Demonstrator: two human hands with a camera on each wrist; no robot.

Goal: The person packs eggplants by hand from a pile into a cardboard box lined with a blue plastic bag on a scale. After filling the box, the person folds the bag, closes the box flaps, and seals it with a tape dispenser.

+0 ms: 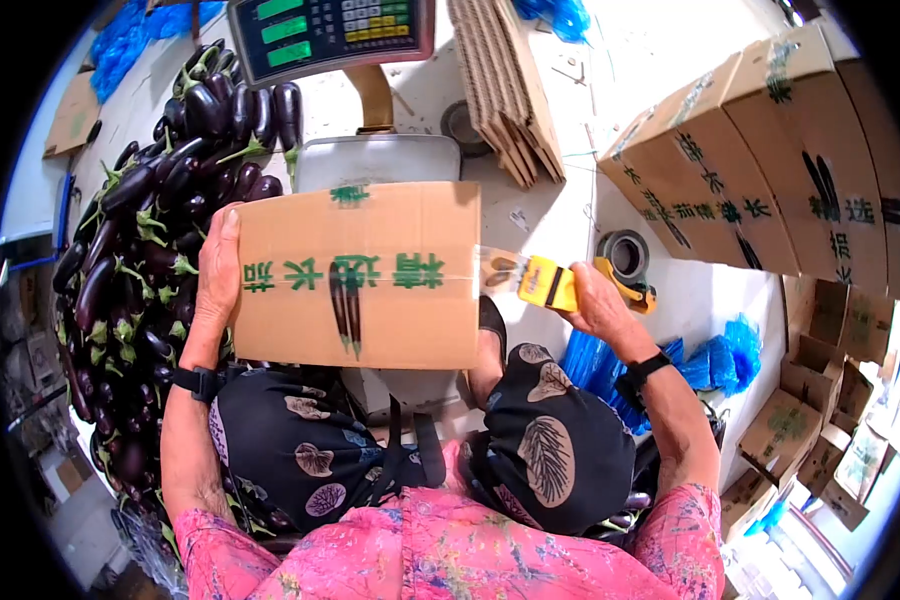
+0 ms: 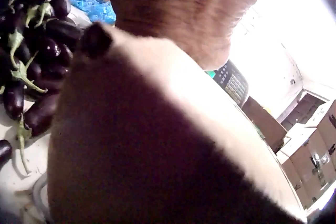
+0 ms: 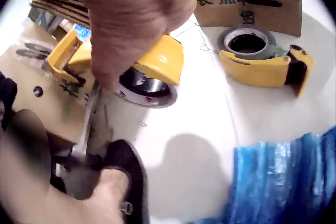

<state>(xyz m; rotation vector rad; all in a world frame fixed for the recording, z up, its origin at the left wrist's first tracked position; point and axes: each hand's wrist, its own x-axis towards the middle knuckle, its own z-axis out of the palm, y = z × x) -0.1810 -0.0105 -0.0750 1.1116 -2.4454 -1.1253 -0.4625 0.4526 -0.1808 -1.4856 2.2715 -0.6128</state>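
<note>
A closed cardboard box (image 1: 380,330) printed with green characters and a dark eggplant picture lies over the lap, in front of the scale. The left hand (image 1: 220,262) holds its left end, fingers along the edge; in the left wrist view the left hand (image 2: 178,14) is seen only in part. Off the box's right end, the right hand (image 1: 602,305) grips a yellow tape dispenser (image 1: 547,284). Clear tape (image 1: 498,264) stretches between dispenser and box. In the right wrist view the right hand (image 3: 136,14) covers part of the dispenser (image 3: 163,61) and its roll.
Piled eggplants (image 1: 120,270) fill the left side. A scale with a display (image 1: 330,38) stands beyond the box, flat cardboard (image 1: 505,90) beside it. Packed boxes (image 1: 760,160) stand at right, near a second tape dispenser (image 3: 254,69) and blue plastic (image 3: 283,176).
</note>
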